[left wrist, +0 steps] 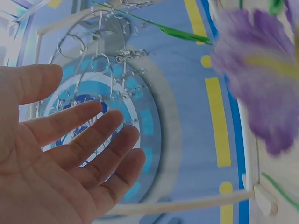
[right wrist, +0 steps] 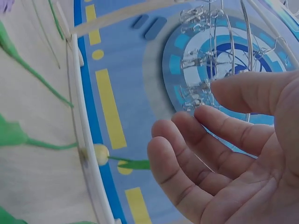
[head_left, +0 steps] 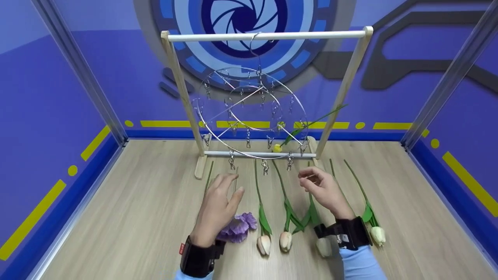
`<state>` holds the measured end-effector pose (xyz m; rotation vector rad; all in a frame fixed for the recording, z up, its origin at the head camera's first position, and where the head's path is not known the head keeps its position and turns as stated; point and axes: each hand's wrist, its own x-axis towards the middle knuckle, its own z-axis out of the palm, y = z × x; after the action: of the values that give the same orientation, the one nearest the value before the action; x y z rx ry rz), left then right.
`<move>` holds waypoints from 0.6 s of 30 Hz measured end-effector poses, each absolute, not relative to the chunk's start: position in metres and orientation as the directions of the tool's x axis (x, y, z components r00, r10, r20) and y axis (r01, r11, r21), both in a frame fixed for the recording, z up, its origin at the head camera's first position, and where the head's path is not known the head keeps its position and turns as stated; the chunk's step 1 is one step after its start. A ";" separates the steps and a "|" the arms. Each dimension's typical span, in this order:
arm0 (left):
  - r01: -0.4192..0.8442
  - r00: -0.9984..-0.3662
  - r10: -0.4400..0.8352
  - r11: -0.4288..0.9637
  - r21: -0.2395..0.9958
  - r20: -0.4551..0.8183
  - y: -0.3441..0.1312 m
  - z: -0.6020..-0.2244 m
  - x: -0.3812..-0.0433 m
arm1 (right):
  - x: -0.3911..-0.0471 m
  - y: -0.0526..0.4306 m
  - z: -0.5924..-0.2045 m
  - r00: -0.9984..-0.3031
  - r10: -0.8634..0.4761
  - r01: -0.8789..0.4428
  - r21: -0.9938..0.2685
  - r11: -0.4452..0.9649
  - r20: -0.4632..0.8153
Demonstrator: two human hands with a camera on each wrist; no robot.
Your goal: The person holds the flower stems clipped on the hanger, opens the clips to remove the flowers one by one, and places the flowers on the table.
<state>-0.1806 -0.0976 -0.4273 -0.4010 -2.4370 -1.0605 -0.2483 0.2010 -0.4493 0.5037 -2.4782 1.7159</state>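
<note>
Both hands hover above the table, holding nothing. My left hand (head_left: 216, 208) has its fingers loosely extended over a purple flower (head_left: 246, 222), which it partly covers. My right hand (head_left: 326, 191), fingers relaxed and bent, is above the stem of a pale tulip (head_left: 323, 248). In front of them a round metal clip hanger (head_left: 249, 126) hangs tilted from a rack (head_left: 218, 37). A yellow flower (head_left: 277, 148) is at the hanger's lower right, head low and stem slanting up to the right. How it is held cannot be told.
Two peach tulips (head_left: 263, 245) (head_left: 285, 242) lie between the hands, stems pointing to the rack. A cream tulip (head_left: 377, 236) lies at the right. The rack's wooden feet (head_left: 200, 168) stand on the table (head_left: 155, 217), before blue walls (head_left: 128, 85).
</note>
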 end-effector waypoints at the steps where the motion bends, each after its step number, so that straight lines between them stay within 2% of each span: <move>1: 0.433 -0.856 0.085 0.656 0.618 0.510 -0.095 -0.426 -0.181 | -0.249 0.202 -0.449 -0.945 -0.205 -0.311 -0.894 0.322 0.255; 12: 0.460 -0.850 0.086 0.604 0.651 0.520 -0.066 -0.431 -0.193 | -0.252 0.203 -0.451 -0.952 -0.117 -0.304 -0.897 0.320 0.281; 18: 0.432 -0.872 0.058 0.555 0.711 0.485 -0.051 -0.434 -0.198 | -0.250 0.200 -0.451 -0.954 -0.083 -0.301 -0.907 0.294 0.290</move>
<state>-0.1981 -0.0511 -0.4335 -0.3983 -2.3852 -1.2506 -0.2501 0.2004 -0.4511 0.3564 -2.3699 1.7268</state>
